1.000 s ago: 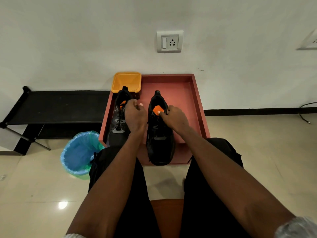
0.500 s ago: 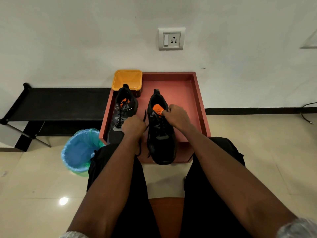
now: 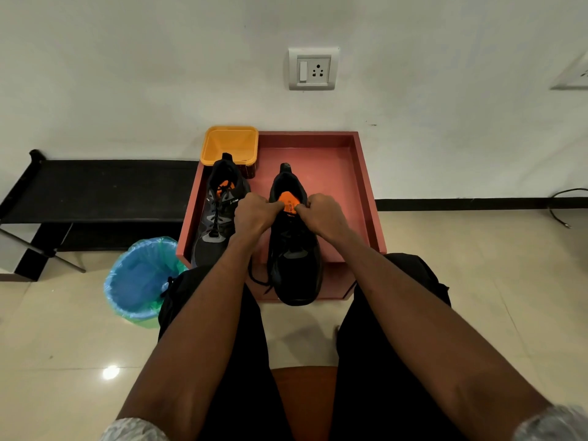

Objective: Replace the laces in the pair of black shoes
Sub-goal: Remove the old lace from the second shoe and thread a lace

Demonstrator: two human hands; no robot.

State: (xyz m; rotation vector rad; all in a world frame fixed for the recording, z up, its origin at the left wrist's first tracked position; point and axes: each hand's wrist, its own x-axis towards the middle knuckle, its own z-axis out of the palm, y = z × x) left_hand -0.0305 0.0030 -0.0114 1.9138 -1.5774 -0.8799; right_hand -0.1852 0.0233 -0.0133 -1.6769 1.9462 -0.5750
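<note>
Seated person, head view looking down over both forearms. 2 black shoes sit side by side, toes toward the person, in a red tray (image 3: pixel 366 173) on the floor against the wall.

Right shoe (image 3: pixel 296 249): orange tongue label exposed at the collar. Left hand (image 3: pixel 254 214) and right hand (image 3: pixel 324 216) both have fingers curled, knuckles up, meeting at the top of the tongue just beside the upper eyelets. Each appears to pinch something thin there, most likely a lace end; the strand itself is hidden between the fingers, so I cannot confirm it. A loose black lace (image 3: pixel 257 278) trails off the shoe's left side onto the tray near the toe. Lacing over the vamp looks dark and slack; individual crossings too fine to count.

Left shoe (image 3: pixel 219 218): untouched by either hand, laces visible crossed up the front and apparently intact.

Yellow tub (image 3: pixel 230 144) stands at the tray's far-left corner, contents not visible. Blue-lined bin (image 3: pixel 140 281) on the floor to the left.

Judgement on progress: work is on shoe 1 of 2, at the top eyelets. Whether the lace is going out or coming in cannot be told. Shoe 2 is likely not yet started. Most of the task remains.
</note>
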